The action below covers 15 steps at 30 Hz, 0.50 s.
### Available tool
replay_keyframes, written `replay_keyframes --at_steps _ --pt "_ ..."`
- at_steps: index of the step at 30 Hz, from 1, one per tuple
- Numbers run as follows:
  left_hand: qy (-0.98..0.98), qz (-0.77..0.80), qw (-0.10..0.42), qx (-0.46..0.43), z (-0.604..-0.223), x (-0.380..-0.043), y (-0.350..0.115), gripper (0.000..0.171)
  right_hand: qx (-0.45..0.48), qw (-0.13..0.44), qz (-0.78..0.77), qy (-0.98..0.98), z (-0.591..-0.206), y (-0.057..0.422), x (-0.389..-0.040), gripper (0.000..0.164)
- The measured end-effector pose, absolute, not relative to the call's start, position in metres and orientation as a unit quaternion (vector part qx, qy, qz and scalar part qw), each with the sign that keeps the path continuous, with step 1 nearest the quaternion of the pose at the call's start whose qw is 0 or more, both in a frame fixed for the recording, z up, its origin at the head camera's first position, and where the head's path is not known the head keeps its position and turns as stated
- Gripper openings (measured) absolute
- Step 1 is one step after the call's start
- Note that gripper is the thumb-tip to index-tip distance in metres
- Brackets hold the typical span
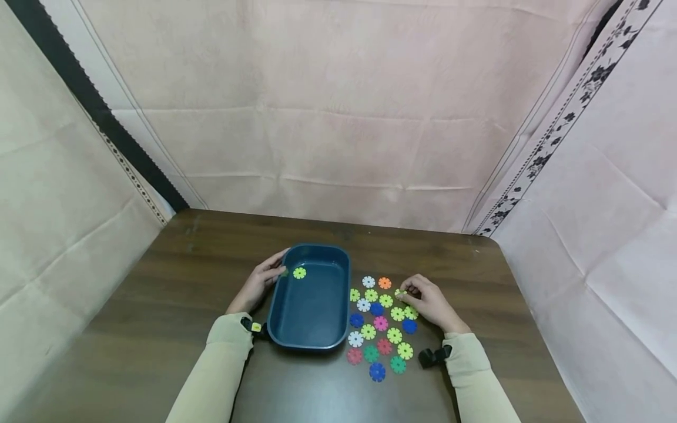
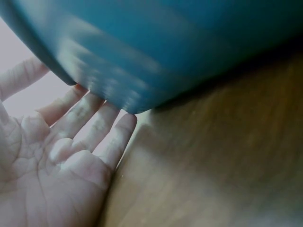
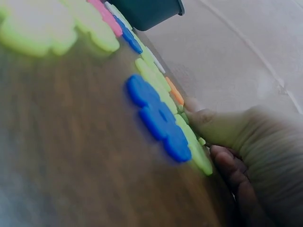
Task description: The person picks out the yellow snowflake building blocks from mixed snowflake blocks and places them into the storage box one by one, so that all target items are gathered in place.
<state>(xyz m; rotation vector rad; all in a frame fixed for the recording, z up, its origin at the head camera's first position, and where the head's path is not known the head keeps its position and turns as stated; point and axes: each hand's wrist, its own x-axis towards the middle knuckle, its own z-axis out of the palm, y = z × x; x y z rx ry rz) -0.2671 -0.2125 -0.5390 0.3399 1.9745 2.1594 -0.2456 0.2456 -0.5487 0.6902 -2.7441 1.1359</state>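
A deep blue rectangular tray [image 1: 309, 314] stands on the table, with one yellow-green flower-shaped disc [image 1: 299, 272] near its upper left inside. My left hand [image 1: 266, 276] holds the tray's left side. In the left wrist view its fingers [image 2: 97, 123] lie against the outer wall, and the thumb reaches over the rim. Right of the tray, my right hand [image 1: 425, 299] pinches a yellow-green flower-shaped disc [image 1: 400, 292] between thumb and fingertips at the upper right of the spread of discs. The right wrist view shows a blue disc [image 3: 158, 118] close by; the fingers mostly hide the pinched one.
Several notched discs lie flat between tray and right hand: an orange disc [image 1: 384, 283], a white disc [image 1: 355, 339], a pink disc [image 1: 381, 323], a green disc [image 1: 398, 365] and more. The brown table [image 1: 158, 329] meets cloth walls [image 1: 338, 147] behind and at both sides.
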Motion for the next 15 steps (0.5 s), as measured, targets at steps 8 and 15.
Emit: replay_keyframes --at_steps 8,15 --pt "0.667 0.73 0.1 0.113 -0.5415 -0.2639 -0.212 0.051 0.207 0.051 0.362 -0.907 -0.5531 0.2439 -0.2465 0.026" --pt "0.672 0.725 0.101 0.116 -0.5403 -0.2686 -0.2121 0.051 0.171 0.051 0.384 -0.906 -0.5529 0.2445 -0.2486 0.027"
